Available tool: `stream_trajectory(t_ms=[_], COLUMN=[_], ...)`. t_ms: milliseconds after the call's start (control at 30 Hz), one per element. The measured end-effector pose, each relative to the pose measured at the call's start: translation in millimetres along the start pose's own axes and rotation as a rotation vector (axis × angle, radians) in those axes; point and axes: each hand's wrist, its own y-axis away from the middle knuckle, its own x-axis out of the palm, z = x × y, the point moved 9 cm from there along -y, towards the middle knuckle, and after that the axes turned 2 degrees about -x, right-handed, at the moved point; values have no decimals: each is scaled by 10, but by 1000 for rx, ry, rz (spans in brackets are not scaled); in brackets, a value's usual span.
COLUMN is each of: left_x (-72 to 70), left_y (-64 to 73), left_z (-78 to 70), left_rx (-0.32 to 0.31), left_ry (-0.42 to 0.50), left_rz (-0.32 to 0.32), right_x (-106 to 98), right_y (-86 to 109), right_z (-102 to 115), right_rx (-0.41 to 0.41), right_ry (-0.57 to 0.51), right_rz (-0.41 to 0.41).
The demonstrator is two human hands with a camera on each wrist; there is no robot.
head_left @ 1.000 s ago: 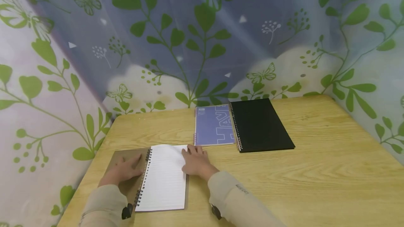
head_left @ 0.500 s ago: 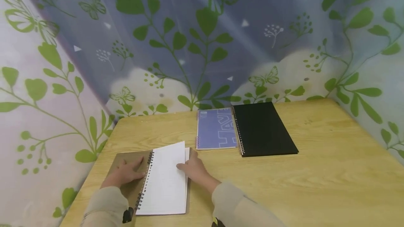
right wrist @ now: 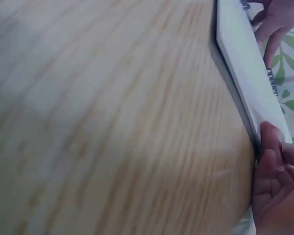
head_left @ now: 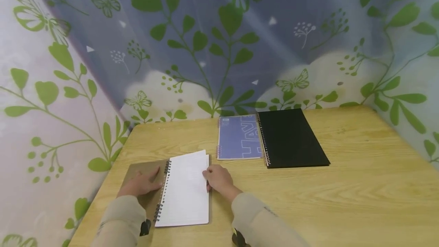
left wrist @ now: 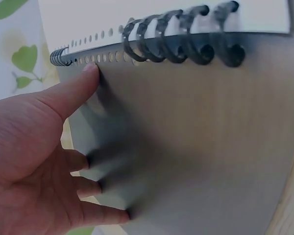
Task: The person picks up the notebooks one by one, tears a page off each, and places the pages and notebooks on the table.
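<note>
An open spiral notebook [head_left: 185,193] lies on the table with white lined pages on the right and its brown cover [left wrist: 196,117] folded out to the left. My left hand [head_left: 140,183] rests on that cover with fingers spread, the thumb right by the black rings [left wrist: 186,39]. At the right edge of the pages, my right hand [head_left: 220,180] pinches the top sheet with curled fingers. The top corner of this sheet [head_left: 197,157] stands slightly raised. In the right wrist view, the fingers [right wrist: 272,142] are bent around the page edge.
Behind the notebook lie a blue-purple spiral notebook [head_left: 236,136] with outlined letters and a larger black spiral notebook [head_left: 291,138], side by side. The wooden table [head_left: 326,201] meets a leaf-patterned curtain [head_left: 192,60] at the back and left.
The right hand first lay on the page, then lifted its top corner, and now holds the page edge with more curled fingers. The left hand stays on the cover; the view shifts slightly.
</note>
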Motion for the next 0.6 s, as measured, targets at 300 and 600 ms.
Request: stream_trajectory(t_ms=[300,600], left_x=[-19,-19], left_y=[-46,-32], left_z=[-53,-65], left_rx=[13,-8], left_ry=[-26,-11], left_rz=[26,39], right_x=[22,61], right_y=[27,80], right_z=[-4,11], right_rx=[30,17], right_ry=[-91,-121], right_rz=[77,110])
